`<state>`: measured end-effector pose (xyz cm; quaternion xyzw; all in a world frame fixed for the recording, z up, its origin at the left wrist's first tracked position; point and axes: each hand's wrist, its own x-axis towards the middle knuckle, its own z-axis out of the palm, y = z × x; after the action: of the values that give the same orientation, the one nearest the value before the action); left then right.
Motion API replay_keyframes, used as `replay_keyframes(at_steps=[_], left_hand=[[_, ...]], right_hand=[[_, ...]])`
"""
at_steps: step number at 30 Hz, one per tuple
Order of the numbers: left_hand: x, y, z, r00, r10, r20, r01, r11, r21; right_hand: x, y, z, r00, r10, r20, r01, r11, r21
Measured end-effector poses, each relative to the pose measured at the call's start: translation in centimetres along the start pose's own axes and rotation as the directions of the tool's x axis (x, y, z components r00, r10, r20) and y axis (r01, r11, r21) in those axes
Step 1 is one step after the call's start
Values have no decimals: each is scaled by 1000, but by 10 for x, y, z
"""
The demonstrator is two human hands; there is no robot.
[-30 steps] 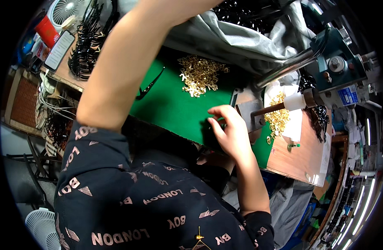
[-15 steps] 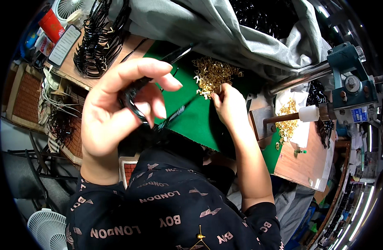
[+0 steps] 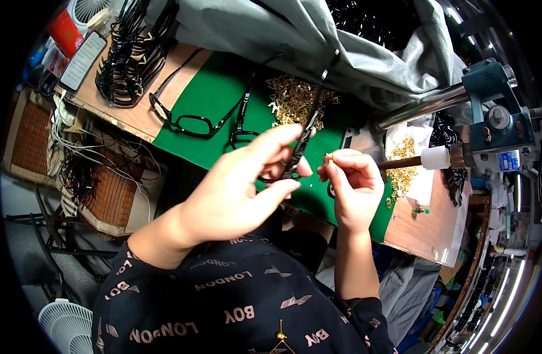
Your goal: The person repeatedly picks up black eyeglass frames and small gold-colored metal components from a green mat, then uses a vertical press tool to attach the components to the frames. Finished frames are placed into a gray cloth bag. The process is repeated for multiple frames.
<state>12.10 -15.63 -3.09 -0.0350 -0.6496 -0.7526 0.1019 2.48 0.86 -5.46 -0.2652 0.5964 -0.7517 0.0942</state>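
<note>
The left hand point(image 3: 224, 197) grips one pair of glasses point(image 3: 300, 147) above the counter's point(image 3: 425, 239) near edge; the right hand point(image 3: 356, 190) pinches one gold piece point(image 3: 328, 158). A second pair point(image 3: 211, 132) lies over the mat's point(image 3: 219, 79) left edge. Of two gold heaps, the far heap point(image 3: 286, 101) is partly covered by a held temple, the right heap point(image 3: 402, 179) by a rod point(image 3: 401, 163).

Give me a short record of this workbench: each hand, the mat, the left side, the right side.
Left hand: holding black glasses
Right hand: pinching a tiny gold piece
Green mat: pile of gold pieces
Other glasses: partly on mat, partly over wooden tabletop
Left side: phone, dark stacked pieces
Right side: second gold pile on white sheet; machine
</note>
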Motion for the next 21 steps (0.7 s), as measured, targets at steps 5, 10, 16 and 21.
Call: replay_keyframes(at_steps=[5,10,16,21], left_hand=[[12,-7,20,997,-72,32,72,997,4],[15,-6,24,995,-83,60,76,990,116],[14,-10,33,1000,-13,8,12,996,86],[15,-3,36,994,-101,42,98,993,65]], right_hand=[[-10,-12,-3,976,-211,54,218,948,-231],[-14,-20,-4,958,-278,70,285,896,-342],[-17,-20,-4,959,-276,-59,203,819,-537],[-13,-23,-6,930,-361,66,329,740,-587]])
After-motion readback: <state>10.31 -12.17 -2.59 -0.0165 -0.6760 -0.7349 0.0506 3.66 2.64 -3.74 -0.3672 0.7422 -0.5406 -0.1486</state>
